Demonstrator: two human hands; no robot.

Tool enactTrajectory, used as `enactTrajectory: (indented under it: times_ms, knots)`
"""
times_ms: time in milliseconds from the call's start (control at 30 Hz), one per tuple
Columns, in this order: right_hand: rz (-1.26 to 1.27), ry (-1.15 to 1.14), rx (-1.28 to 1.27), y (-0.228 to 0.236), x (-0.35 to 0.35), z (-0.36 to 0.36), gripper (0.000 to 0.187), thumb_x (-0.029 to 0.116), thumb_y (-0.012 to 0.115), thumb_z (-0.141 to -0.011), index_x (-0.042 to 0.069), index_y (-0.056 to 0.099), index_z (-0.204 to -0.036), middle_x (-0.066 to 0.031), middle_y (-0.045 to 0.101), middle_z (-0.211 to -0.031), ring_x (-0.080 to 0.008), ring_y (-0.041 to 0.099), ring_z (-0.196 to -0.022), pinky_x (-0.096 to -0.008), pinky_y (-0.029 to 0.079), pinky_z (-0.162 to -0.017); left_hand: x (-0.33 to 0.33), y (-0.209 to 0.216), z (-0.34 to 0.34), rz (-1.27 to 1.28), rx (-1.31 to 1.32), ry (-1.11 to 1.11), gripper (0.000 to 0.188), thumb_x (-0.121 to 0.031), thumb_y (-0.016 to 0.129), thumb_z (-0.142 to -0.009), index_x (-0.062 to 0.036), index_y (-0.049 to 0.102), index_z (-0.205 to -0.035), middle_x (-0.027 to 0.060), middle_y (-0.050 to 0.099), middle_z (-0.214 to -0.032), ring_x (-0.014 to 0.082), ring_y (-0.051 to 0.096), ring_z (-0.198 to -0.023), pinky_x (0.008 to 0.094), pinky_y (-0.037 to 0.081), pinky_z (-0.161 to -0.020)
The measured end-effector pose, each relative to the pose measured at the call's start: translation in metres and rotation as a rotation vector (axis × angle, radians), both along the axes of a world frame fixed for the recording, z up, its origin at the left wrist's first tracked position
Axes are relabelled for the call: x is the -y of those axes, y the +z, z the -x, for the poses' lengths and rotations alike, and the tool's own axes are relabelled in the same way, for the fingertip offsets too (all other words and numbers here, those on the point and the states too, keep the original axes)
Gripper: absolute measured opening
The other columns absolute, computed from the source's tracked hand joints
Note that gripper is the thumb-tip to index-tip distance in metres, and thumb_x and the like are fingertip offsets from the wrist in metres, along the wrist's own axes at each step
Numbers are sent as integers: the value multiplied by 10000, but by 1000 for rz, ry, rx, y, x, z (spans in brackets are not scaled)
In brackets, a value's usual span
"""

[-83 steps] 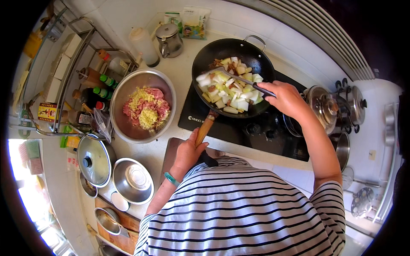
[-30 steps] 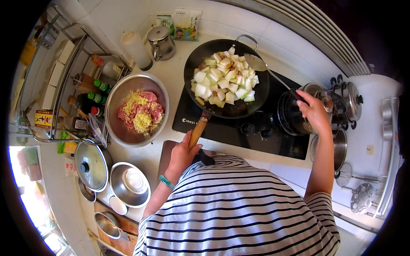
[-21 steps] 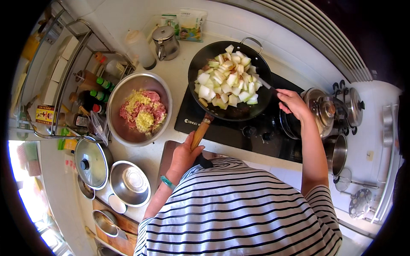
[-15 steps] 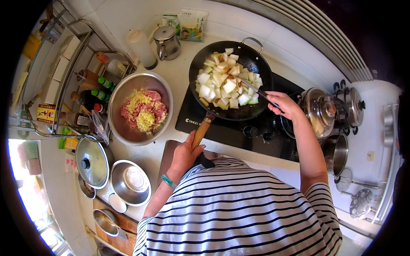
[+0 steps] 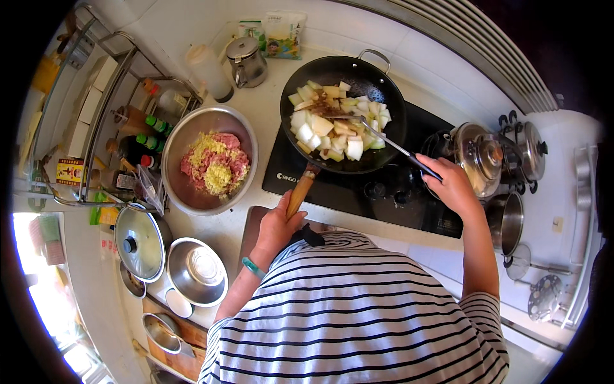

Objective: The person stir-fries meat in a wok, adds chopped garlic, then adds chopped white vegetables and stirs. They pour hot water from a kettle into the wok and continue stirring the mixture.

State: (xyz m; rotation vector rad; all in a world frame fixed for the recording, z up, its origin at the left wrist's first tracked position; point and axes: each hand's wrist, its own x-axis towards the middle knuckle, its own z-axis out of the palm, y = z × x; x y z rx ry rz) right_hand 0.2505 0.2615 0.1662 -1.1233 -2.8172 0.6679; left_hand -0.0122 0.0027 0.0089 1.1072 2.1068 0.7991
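A dark wok (image 5: 368, 73) sits on the black cooktop (image 5: 416, 208), full of pale green-white melon-like chunks (image 5: 320, 125) with some browned bits among them. My left hand (image 5: 276, 225) is closed round the wok's wooden handle (image 5: 300, 194). In my right hand (image 5: 451, 184) is the black grip of a long metal spatula (image 5: 400, 149). Its shaft slants down to the left into the wok. The spatula's blade lies among the chunks and is partly covered by them.
Left of the wok stands a steel bowl (image 5: 249, 137) of minced meat topped with chopped yellow bits. A bottle rack (image 5: 121, 61) is farther left. Lidded pots (image 5: 476, 157) stand right of the cooktop. A steel kettle (image 5: 248, 63) and food packets (image 5: 284, 35) are behind.
My right hand has moved right and slightly toward me, with the spatula. The chunks have been turned over, with more browned bits showing on top. My left hand stays on the handle.
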Motion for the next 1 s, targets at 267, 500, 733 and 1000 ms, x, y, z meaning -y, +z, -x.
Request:
enactTrajectory:
  times_ms: [267,500,733,1000]
  knots:
    - [76,-43,-174,33,44,-11,498,48,670,-836,158,578,-1313,-112,612,-885,-211,575,-745,-301,474,-716,-1,6,0,-6,31,13,664,-341,696,-857,-68,425,-1399,188,684,-806,336,682,-721,394,539,-672]
    - [267,-51,-97,-12,81,15,483,97,632,-884,174,532,-1350,-147,625,-961,-321,624,-812,-364,503,-739,-2,7,-1,13,29,12,663,-337,697,-855,-76,425,-1400,210,682,-850,374,670,-784,409,537,-700]
    - [-49,-19,25,-80,72,32,555,133,599,-896,273,455,-1414,-142,545,-875,-357,606,-733,-436,499,-646,1,0,2,-14,31,10,677,-358,697,-851,-88,419,-1406,223,677,-851,390,663,-796,422,534,-701]
    - [-207,-83,28,-95,36,29,533,143,594,-898,283,466,-1396,-150,542,-878,-366,602,-729,-453,494,-631,-1,4,0,19,86,34,681,-369,688,-857,-88,411,-1412,203,680,-810,363,673,-731,417,533,-657]
